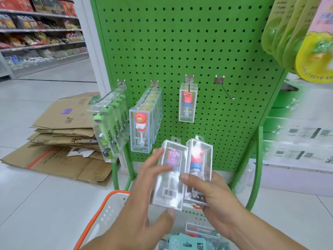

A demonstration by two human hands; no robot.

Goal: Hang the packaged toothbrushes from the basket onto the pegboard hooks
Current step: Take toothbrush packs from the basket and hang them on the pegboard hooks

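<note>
Two clear packs in hand, held between basket (93, 210) and pegboard (180, 42), below the hook row. Left pack (169, 177) shows its back, with a barcode low down; right pack (199, 159) sits just beside it, the two overlapping at their inner edges. Each has a small hang tab with a hole at the top.

Left hand (144, 192): fingers mostly straight, laid along the left pack's outer side, thumb under its lower corner. Reads as a cradle, not a tight clamp. Right hand (212, 197): thumb pressed on the front near the seam between the packs, fingers curled round behind the right pack's lower end. Which pack the thumb bears on, cannot tell; image is blurred there.

Hooks: far-left hook (108, 96) full of green brushes; next hook (146, 98) full of red ones; third hook (189, 89) carries one pack (187, 103); fourth hook (227, 91) bare.

Handling, judged:
- Light; thin rigid plastic box. Should hold shape under a moderate pinch, but walls likely dent or buckle if squeezed mid-span.
- Smooth and glossy, so likely slippery. Grip across the narrow sides near edges, where the box is stiffest.
- Tab is the thin, bendable part. Take hold just under it, leaving the hole clear, to steer it over the hook tip.
- Two at once is awkward: separate them, one per hand, before threading.
- The red figure matches the third hook's pack, so that hook is the probable target.

More packs lie in the basket. Flattened cardboard (68, 134) lies on the floor to the left.
</note>
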